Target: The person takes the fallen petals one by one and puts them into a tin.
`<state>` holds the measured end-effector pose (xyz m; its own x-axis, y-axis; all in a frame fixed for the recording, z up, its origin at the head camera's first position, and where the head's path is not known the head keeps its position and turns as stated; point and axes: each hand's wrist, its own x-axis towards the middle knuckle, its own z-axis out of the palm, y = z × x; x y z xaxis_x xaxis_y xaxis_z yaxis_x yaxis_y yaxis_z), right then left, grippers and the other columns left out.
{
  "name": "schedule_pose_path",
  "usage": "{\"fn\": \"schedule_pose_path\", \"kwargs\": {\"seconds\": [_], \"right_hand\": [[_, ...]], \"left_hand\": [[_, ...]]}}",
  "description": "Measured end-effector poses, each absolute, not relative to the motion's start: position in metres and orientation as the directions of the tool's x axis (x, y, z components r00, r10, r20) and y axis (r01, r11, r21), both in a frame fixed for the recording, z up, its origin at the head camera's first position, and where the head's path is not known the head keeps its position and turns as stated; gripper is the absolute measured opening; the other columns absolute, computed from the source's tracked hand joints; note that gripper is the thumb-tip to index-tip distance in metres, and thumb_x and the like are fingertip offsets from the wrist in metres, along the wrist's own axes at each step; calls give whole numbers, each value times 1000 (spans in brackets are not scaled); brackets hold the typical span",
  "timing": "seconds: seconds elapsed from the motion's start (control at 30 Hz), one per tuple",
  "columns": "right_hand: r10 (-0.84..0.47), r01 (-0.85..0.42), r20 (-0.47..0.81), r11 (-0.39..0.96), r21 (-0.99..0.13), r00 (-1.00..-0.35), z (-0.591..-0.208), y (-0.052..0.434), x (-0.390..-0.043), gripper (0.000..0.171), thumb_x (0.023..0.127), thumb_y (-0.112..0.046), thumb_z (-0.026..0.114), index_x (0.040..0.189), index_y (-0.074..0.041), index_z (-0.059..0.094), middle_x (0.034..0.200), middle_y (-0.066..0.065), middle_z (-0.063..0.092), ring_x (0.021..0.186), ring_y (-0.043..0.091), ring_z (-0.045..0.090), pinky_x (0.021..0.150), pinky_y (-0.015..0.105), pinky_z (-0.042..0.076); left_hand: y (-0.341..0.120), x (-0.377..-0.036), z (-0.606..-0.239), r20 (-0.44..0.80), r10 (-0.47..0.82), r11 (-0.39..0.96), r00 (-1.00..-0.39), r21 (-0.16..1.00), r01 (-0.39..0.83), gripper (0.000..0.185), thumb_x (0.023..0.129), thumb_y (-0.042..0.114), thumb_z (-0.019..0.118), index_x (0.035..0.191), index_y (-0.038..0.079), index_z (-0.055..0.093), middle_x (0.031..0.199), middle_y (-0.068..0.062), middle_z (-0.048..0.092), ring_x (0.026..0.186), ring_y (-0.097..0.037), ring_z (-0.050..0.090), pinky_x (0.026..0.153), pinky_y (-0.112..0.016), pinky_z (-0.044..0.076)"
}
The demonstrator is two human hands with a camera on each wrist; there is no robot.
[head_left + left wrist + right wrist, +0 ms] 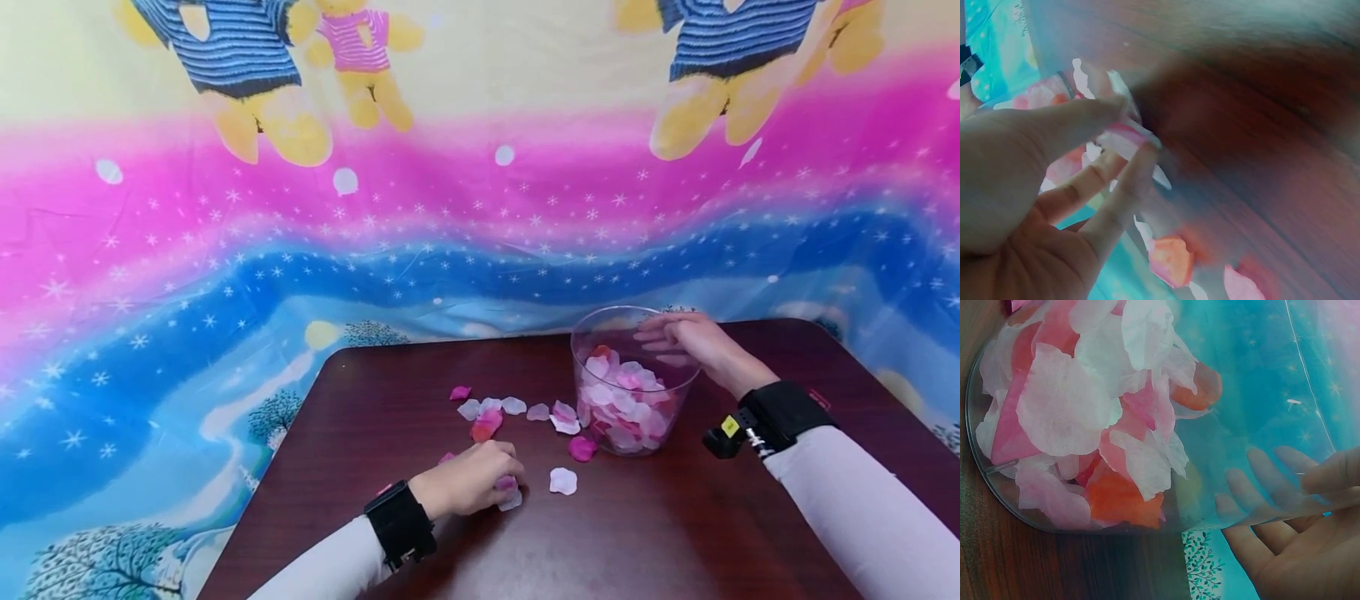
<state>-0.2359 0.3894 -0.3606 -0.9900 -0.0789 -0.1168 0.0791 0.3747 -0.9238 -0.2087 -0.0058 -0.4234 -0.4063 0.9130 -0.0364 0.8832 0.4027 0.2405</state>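
In the head view my left hand [472, 477] is low over the table, left of the bucket. It pinches a few artificial petals [1127, 137], pink and whitish, between thumb and fingertips, as the left wrist view shows. A clear plastic bucket [678, 390] stands upright to the right, partly filled with pink, white and orange petals [621, 402]. My right hand [705, 346] rests against its far right side near the rim, fingers extended. Through the clear wall [1210, 481], the right wrist view shows those fingers.
Several loose petals [513, 405] lie on the dark wooden table [397, 400] between left hand and bucket. One white petal [563, 481] sits apart, in front of the bucket. A printed cloth [480, 208] hangs behind the table's far edge.
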Motion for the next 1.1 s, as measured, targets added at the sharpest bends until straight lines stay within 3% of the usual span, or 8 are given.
{"fn": "schedule_pose_path", "kwargs": {"seconds": [0.3,0.53,0.63,0.8,1.0,1.1], "right_hand": [[-69,83,-118,374,-924,-991,-360,389,-237,57,97,0,27,152,2,41,150,28,48,138,46,47,111,59,39],[-49,84,-110,377,-922,-993,-359,388,-236,56,97,0,27,151,2,43,149,28,49,136,46,49,110,59,41],[-53,83,-110,374,-924,-993,-360,389,-236,56,98,-1,27,151,3,43,149,28,49,136,46,49,109,59,41],[-57,78,-108,379,-922,-993,-360,391,-235,56,99,-1,27,152,4,41,149,28,49,135,46,50,109,59,41],[-63,80,-111,367,-927,-992,-360,389,-235,55,98,-1,28,151,3,43,148,29,50,135,46,50,108,58,43],[-58,87,-116,360,-929,-992,-360,388,-234,55,99,-2,28,151,3,43,148,29,50,134,46,51,108,57,44]], "left_hand": [[2,-207,-421,-13,908,416,-420,169,894,6,90,11,78,95,14,80,77,6,62,71,-1,48,64,-12,38],[2,-212,-407,-36,912,406,-409,221,887,10,90,11,79,99,13,81,82,6,70,73,1,56,67,-8,44],[3,-216,-384,7,919,383,-394,223,897,4,90,8,78,89,12,80,76,5,66,70,-2,52,65,-10,42],[20,-222,-324,127,926,333,-354,162,929,19,92,2,74,77,13,68,72,2,55,69,-7,47,63,-15,40],[68,-226,-264,198,945,237,-262,144,961,3,95,8,73,95,10,75,87,0,66,81,-9,60,74,-14,49],[98,-232,-252,195,952,208,-235,152,966,6,97,10,71,101,9,75,93,-1,68,84,-10,61,77,-14,49]]}}
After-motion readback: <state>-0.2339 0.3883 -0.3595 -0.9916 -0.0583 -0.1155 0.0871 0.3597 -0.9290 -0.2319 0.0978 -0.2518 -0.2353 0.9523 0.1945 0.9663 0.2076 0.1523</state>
